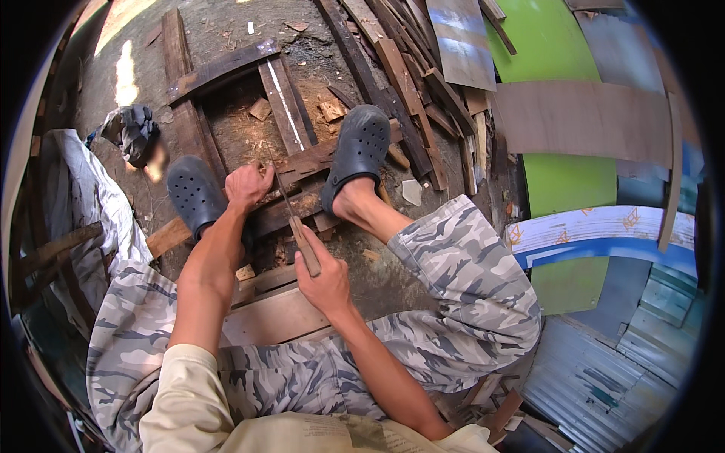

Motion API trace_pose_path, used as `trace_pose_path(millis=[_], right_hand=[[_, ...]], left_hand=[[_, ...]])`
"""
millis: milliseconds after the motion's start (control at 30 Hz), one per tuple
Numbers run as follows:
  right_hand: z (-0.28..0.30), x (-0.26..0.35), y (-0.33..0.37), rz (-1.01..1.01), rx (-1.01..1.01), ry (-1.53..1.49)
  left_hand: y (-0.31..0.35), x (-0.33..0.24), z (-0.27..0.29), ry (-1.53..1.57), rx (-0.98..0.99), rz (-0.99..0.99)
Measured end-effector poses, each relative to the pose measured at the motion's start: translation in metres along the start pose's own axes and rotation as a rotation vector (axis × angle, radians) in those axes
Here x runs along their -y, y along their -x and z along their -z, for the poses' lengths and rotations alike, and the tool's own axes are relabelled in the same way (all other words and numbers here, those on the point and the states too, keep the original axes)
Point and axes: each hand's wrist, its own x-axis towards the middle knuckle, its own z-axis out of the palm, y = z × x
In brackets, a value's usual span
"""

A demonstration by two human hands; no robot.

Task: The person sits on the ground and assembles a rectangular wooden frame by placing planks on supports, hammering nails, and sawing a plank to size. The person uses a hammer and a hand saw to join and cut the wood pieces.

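Observation:
My right hand (325, 275) is closed round the wooden handle of a tool (304, 248) with a long, thin, dark blade. The blade slants up and left across a dark wooden plank (310, 160), seen nearly edge-on, so its exact kind is unclear. Close beside the far end of the blade, my left hand (248, 186) is curled against the wood; what its fingers grip is hidden. Another dark beam (287, 214) lies just nearer to me. My feet, in dark clogs (361, 143), flank the work, the right one against the plank.
Beyond my hands, dark timbers form a frame (223, 72) on the dirt floor. Long planks (408, 83) are piled ahead to the right. Green panels (544, 45) and corrugated metal sheets (589, 377) lie at the right. At the left are a white cloth (98, 200) and a dark crumpled bundle (132, 134).

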Motion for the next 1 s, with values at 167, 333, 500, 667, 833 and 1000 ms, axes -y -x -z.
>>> trace_pose_path(millis=[167,333,500,667,833,1000], right_hand=[[0.043,0.014,0.057,-0.031,0.021,0.033],[-0.014,-0.007,-0.026,-0.027,0.042,0.031],[-0.024,-0.009,-0.051,-0.051,0.014,0.08],[0.026,0.003,0.04,0.002,-0.008,0.062],[-0.003,-0.009,-0.001,-0.006,-0.034,0.037],[-0.039,-0.02,-0.073,-0.049,-0.006,0.025]], left_hand=[[-0.002,0.002,-0.002,0.016,0.001,0.038],[0.0,-0.001,0.0,0.015,0.01,0.029],[0.0,-0.004,0.004,0.032,0.003,0.021],[0.003,0.0,0.002,0.037,-0.017,0.014],[0.003,-0.001,0.004,0.031,0.025,0.043],[0.001,-0.005,-0.001,0.032,0.002,0.022]])
